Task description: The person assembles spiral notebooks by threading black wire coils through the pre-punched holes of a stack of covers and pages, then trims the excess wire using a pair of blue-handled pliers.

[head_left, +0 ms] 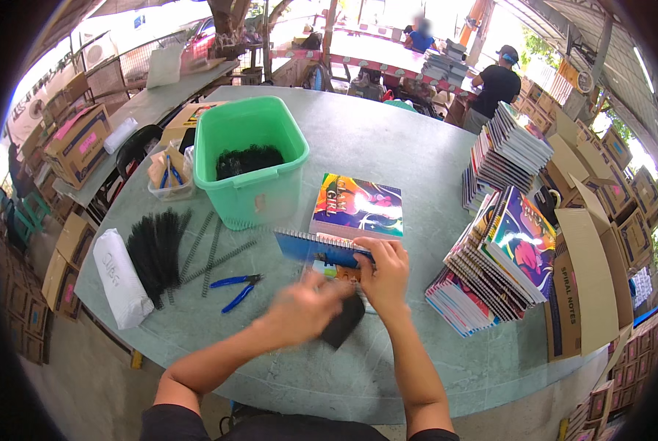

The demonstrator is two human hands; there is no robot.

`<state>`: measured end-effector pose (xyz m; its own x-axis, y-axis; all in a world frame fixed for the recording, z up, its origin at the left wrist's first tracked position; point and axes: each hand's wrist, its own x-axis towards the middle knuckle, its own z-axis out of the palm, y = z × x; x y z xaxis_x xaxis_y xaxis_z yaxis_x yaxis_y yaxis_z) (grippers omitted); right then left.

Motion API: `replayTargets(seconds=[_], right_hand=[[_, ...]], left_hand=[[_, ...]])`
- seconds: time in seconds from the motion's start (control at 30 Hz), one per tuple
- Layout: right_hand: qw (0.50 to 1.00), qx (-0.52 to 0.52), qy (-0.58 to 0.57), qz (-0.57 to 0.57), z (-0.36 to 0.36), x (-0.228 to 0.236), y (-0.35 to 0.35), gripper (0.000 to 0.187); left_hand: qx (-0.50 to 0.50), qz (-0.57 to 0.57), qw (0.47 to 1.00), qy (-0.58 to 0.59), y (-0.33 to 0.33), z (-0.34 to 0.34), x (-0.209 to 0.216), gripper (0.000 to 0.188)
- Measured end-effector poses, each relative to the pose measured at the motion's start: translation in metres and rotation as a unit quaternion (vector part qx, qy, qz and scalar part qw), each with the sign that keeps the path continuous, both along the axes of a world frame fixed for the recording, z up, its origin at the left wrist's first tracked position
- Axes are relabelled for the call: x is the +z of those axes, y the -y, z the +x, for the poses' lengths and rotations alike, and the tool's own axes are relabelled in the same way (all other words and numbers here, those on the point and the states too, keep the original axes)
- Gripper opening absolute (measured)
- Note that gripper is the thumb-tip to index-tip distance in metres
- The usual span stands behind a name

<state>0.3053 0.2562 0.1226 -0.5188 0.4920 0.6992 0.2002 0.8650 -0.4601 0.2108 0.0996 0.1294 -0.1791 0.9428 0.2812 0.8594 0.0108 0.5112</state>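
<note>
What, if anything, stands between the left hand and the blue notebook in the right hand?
Nothing visible does. The left hand, blurred, is close in front of the blue notebook held by the right hand. A dark object lies nearer the body; blue pliers lie to the left.

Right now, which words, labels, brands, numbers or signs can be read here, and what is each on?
I won't copy wording out, but it stands here:
White packet: large dark handwriting, partly clear.
Open carton on the right: dark printed capitals, readable.
Purple notebook on the table: bold cover lettering, partly readable.
Far-left carton: pink label, too small to read.
Blue notebook being held: too blurred to read.
</note>
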Motion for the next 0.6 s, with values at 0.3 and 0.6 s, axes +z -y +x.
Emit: replayTargets(seconds=[0.3,0.6], right_hand=[[0.866,0.179,-0.183,-0.431,0.029,-0.029,-0.022,0.017],[0.853,0.172,-0.196,-0.452,0.03,-0.038,-0.018,0.019]], left_hand=[[0.072,0.245,0.966,-0.05,-0.027,-0.027,0.042,0.031],[0.141,0.305,0.94,0.051,-0.031,-0.015,0.054,0.028]])
